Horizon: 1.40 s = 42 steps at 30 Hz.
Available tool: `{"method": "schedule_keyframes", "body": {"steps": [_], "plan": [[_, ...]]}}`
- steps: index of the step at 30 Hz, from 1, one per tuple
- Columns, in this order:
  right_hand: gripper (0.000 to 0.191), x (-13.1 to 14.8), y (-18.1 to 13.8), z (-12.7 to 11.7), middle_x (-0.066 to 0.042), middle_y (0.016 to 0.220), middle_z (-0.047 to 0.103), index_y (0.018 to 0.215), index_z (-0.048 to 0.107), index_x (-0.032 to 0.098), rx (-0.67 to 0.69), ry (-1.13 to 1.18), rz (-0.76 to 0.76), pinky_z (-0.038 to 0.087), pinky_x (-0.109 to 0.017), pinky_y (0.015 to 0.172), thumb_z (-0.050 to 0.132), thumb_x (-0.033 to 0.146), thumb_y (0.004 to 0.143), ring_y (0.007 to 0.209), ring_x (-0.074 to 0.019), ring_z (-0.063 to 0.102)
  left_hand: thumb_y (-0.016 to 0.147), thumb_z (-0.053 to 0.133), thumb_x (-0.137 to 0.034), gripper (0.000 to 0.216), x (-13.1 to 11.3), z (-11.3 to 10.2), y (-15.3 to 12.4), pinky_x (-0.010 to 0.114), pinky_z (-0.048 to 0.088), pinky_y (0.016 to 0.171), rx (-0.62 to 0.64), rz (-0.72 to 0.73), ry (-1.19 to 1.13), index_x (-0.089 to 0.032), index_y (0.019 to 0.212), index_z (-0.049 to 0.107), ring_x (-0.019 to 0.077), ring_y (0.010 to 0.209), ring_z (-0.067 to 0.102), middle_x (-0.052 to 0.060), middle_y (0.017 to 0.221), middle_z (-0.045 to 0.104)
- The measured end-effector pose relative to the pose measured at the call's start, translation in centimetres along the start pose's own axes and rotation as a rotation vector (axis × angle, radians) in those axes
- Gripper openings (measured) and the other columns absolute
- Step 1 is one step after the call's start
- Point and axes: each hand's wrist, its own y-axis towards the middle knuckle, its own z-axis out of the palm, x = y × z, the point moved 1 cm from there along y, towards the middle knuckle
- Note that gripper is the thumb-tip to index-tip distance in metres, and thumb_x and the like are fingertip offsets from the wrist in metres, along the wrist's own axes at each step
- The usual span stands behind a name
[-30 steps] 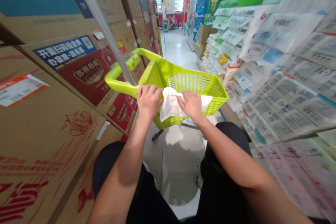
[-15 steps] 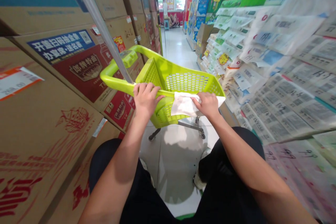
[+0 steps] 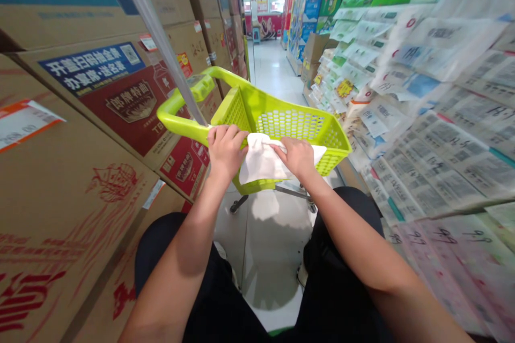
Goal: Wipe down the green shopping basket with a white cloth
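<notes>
A lime-green shopping cart stands sideways before me, its handle end to the left. My left hand is closed around the near top rim, beside the lower end of a grey pole. Over the same rim drapes a white cloth, its outer face hanging down the basket's side. My right hand presses the cloth against the rim, thumb on the near side and fingers over the top. The cloth's left edge lies close to my left thumb. The undersides of both hands' fingers are hidden.
Stacked cardboard cartons wall the left side. Plastic-wrapped packs with handwritten prices pile up on the right. Beyond the cart, a tiled aisle runs to a blue stool. The cart's wheels rest near my feet.
My right hand has slid left along the rim, bringing the cloth with it toward my left hand. The cloth is more bunched at the top. The cart has shifted slightly right.
</notes>
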Motion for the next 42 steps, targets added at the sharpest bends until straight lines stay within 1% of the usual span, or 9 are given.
{"method": "schedule_keyframes", "body": {"steps": [7,11,14,19,23,27,32,36,42], "plan": [[0.063,-6.1,-2.1,0.2,-0.011,0.085,0.075,0.088,0.072,0.019,-0.013,-0.092,0.051,0.028,-0.034,0.072,0.038,0.070,0.103,0.078,-0.0235,0.062,0.094,0.069,-0.039,0.018,1.4,0.3,0.2,0.048,0.032,0.105,-0.027,0.040,0.075,-0.031,0.109,0.071,0.0286,0.110,0.055,0.004,0.105,0.072],[0.059,-8.1,-3.3,-0.1,-0.011,0.088,0.075,0.092,0.073,0.019,-0.027,-0.084,0.049,0.029,-0.034,0.076,0.039,0.065,0.105,0.084,-0.0247,0.062,0.094,0.068,-0.035,0.018,0.9,0.3,-0.1,0.050,0.030,0.107,-0.025,0.042,0.054,-0.030,0.111,0.070,0.0300,0.112,0.055,0.005,0.108,0.071],[0.057,-6.9,-3.1,-0.1,-0.011,0.088,0.075,0.092,0.073,0.019,-0.043,-0.076,0.047,0.029,-0.035,0.077,0.039,0.062,0.106,0.085,-0.0249,0.061,0.095,0.065,-0.032,0.017,0.0,0.2,-0.2,0.049,0.029,0.106,-0.034,0.052,0.069,-0.030,0.111,0.071,0.0298,0.111,0.055,0.005,0.107,0.071],[0.057,-1.7,-1.0,0.4,-0.009,0.086,0.074,0.090,0.071,0.021,-0.076,-0.007,0.037,0.028,-0.035,0.077,0.041,0.067,0.103,0.085,-0.0242,0.062,0.092,0.066,-0.029,0.020,-1.7,0.3,-0.3,0.050,0.031,0.105,-0.045,0.068,0.074,-0.030,0.111,0.072,0.0310,0.111,0.055,0.006,0.105,0.071],[0.059,0.7,0.3,0.6,-0.008,0.084,0.074,0.088,0.070,0.021,-0.056,0.043,0.041,0.027,-0.034,0.074,0.040,0.070,0.102,0.082,-0.0234,0.062,0.094,0.061,-0.027,0.019,-1.6,0.6,-0.1,0.050,0.032,0.104,-0.071,0.069,0.075,-0.032,0.108,0.073,0.0297,0.108,0.056,0.006,0.101,0.070],[0.061,-0.2,0.4,0.6,-0.008,0.085,0.075,0.087,0.070,0.022,-0.024,0.036,0.035,0.027,-0.033,0.074,0.037,0.071,0.102,0.081,-0.0225,0.063,0.095,0.062,-0.029,0.016,-0.1,0.9,0.2,0.048,0.033,0.104,-0.066,0.071,0.102,-0.031,0.107,0.072,0.0284,0.108,0.056,0.004,0.103,0.071],[0.063,-3.8,-0.8,0.4,-0.010,0.084,0.075,0.087,0.071,0.019,-0.007,-0.053,0.049,0.027,-0.035,0.074,0.037,0.071,0.103,0.078,-0.0229,0.063,0.093,0.066,-0.035,0.017,1.8,1.0,0.7,0.051,0.033,0.107,-0.010,0.045,0.043,-0.030,0.108,0.071,0.0301,0.112,0.055,0.005,0.106,0.070],[0.062,-6.0,-1.9,-0.1,-0.011,0.086,0.076,0.087,0.071,0.019,0.003,-0.084,0.063,0.027,-0.035,0.075,0.037,0.068,0.104,0.081,-0.0237,0.063,0.094,0.066,-0.041,0.019,2.0,1.3,0.8,0.052,0.032,0.109,0.000,0.032,0.023,-0.030,0.109,0.070,0.0307,0.114,0.055,0.006,0.107,0.070],[0.062,-3.7,-1.0,0.2,-0.011,0.084,0.075,0.087,0.070,0.019,0.000,-0.079,0.107,0.025,-0.036,0.075,0.037,0.068,0.104,0.080,-0.0244,0.062,0.095,0.064,-0.038,0.020,-0.4,1.3,0.4,0.052,0.032,0.108,-0.020,0.055,0.070,-0.030,0.112,0.071,0.0312,0.114,0.056,0.006,0.108,0.071]]}}
